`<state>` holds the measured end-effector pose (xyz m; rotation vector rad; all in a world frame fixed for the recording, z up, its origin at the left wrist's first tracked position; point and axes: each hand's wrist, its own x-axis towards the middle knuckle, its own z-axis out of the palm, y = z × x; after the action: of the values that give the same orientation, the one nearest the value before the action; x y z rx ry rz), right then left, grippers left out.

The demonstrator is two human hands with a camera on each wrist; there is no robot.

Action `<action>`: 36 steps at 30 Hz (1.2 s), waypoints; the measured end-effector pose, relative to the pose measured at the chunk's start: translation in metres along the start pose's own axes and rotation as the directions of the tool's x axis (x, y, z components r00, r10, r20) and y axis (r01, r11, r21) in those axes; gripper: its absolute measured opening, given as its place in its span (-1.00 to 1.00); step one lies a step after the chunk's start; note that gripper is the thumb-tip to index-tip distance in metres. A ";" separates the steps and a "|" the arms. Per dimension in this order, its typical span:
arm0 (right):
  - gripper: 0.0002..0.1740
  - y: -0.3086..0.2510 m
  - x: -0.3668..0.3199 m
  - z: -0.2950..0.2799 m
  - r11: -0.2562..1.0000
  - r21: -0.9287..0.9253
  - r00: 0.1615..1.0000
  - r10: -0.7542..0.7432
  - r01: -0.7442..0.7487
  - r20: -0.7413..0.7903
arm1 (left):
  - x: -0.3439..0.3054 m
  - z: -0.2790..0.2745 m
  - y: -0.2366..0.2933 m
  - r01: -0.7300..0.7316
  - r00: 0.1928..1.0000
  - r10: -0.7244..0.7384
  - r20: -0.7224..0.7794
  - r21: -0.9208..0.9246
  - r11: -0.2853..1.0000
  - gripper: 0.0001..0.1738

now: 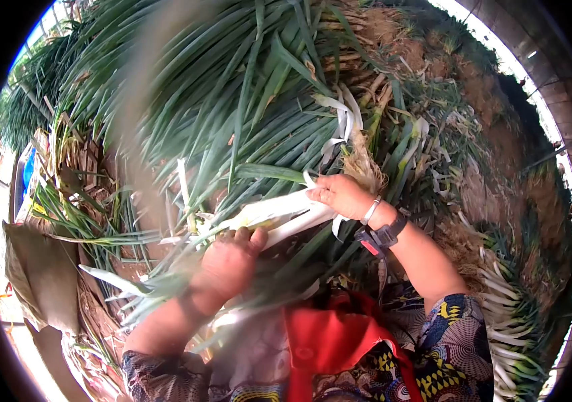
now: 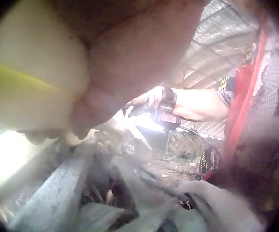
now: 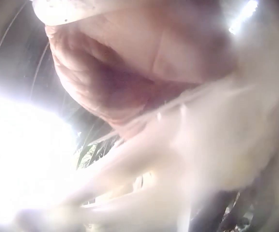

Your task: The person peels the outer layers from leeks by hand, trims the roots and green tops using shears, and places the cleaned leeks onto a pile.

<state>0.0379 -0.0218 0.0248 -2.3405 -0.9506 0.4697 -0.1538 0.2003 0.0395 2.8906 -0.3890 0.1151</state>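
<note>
Several thick white green onion stalks (image 1: 292, 206) lie across both hands, their roots (image 1: 364, 167) at the upper right and their leaves (image 1: 165, 285) trailing to the lower left. My left hand (image 1: 229, 264) curls round the stalks where the white turns green. Nearer the roots, my right hand (image 1: 345, 195) grips the white part, thumb and fingers bent over it. A pale stalk (image 2: 28, 92) fills the left side of the left wrist view, against the palm. White stalks (image 3: 139, 188) show blurred beneath the right palm (image 3: 144, 53) in the right wrist view.
A large heap of green onions (image 1: 225, 100) spreads ahead. Peeled white stalks (image 1: 503, 308) lie in a row at the right. Loose leaf scraps (image 1: 426, 147) cover the ground between. A drab cloth sack (image 1: 43, 278) stands at the left; a blurred pale strip crosses the head view.
</note>
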 end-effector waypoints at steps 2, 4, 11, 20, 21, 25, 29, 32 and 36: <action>-0.63 0.000 0.004 0.001 0.969 0.216 0.986 0.143 -0.122 -0.087 | -0.006 0.003 -0.001 0.003 1.000 -0.003 -0.005 0.028 1.000 -0.62; -0.68 -0.002 0.014 -0.010 0.781 0.520 0.908 0.418 -0.347 -0.021 | -0.008 -0.002 0.002 0.002 1.000 -0.001 -0.011 0.069 0.998 -0.59; -0.63 0.033 0.031 -0.036 0.637 0.748 0.885 0.439 -0.186 -0.153 | -0.012 -0.022 0.003 -0.067 0.997 0.071 -0.038 0.110 0.992 -0.50; -0.71 0.081 0.033 -0.094 0.600 0.800 0.787 0.496 -0.005 -0.367 | -0.017 -0.027 0.021 -0.042 0.997 0.050 -0.057 0.140 0.989 -0.52; -0.72 0.106 0.023 -0.117 0.723 0.691 0.788 0.428 -0.005 -0.443 | -0.020 -0.028 0.022 -0.029 0.998 0.035 -0.045 0.129 0.991 -0.53; -0.73 0.127 -0.082 -0.241 0.732 0.679 0.349 0.653 -0.061 -0.673 | -0.052 -0.033 -0.016 0.034 0.994 -0.031 0.107 -0.024 0.999 -0.55; -0.65 0.093 -0.117 -0.228 0.617 0.785 0.339 0.751 -0.054 -0.566 | -0.050 -0.009 -0.045 0.291 0.918 -0.138 0.372 -0.395 0.871 -0.43; -0.69 0.070 -0.140 -0.142 0.618 0.713 0.801 0.583 -0.330 -0.135 | -0.044 0.019 -0.052 0.324 0.930 -0.070 0.360 -0.717 0.617 -0.36; -0.47 0.005 -0.160 -0.063 0.896 0.039 0.668 0.300 -0.442 0.681 | -0.026 0.016 -0.039 0.489 0.872 -0.142 0.469 -0.812 0.318 -0.38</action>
<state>-0.0371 -0.1634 0.0880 -2.1873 -0.6355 1.5820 -0.1678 0.2400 0.0134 1.7388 0.1161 -0.5047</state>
